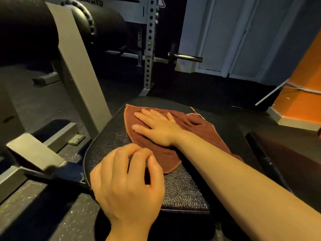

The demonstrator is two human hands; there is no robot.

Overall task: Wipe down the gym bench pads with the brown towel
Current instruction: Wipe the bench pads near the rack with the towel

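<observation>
The brown towel [196,129] lies spread on the far half of a black textured bench pad [182,188]. My right hand [156,126] presses flat on the towel with straight, spread fingers, and its forearm crosses the towel from the right. Over the pad's near left part is my left hand [126,178], its fingers loosely curled beside the towel's near edge. I see nothing held in it.
A grey steel frame post [76,66] rises left of the pad, with black roller pads [26,28] above it. A perforated rack upright [149,46] and a barbell end [187,57] stand behind. Another dark pad [286,157] lies at the right, near an orange wall [302,94].
</observation>
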